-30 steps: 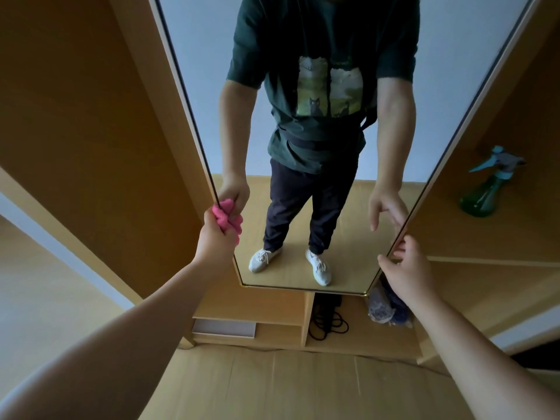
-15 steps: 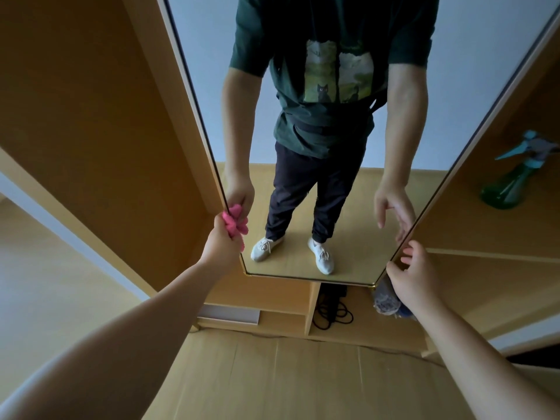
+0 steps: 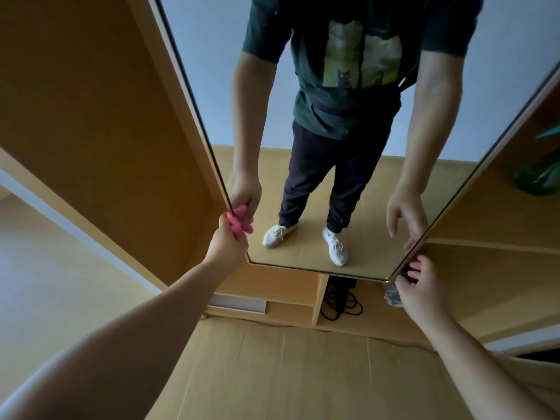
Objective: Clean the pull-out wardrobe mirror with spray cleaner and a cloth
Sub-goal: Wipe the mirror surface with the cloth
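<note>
The tall pull-out mirror (image 3: 357, 165) fills the middle of the view, framed in a thin dark edge. My left hand (image 3: 225, 242) grips a bunched pink cloth (image 3: 239, 221) and holds it against the mirror's lower left edge. My right hand (image 3: 419, 287) is at the mirror's lower right corner, its fingers curled round the edge. A green spray bottle (image 3: 538, 180) with a teal trigger stands on a shelf at the far right, partly cut off by the frame.
Wooden wardrobe panels (image 3: 100, 125) flank the mirror on both sides. Below the mirror are low compartments holding a coiled black cable (image 3: 341, 301) and a grey bundle (image 3: 392, 294). A light wooden floor (image 3: 272, 374) lies in front.
Both hands have slid down the mirror's side edges toward its bottom corners. The view has moved closer, pushing the spray bottle toward the right border.
</note>
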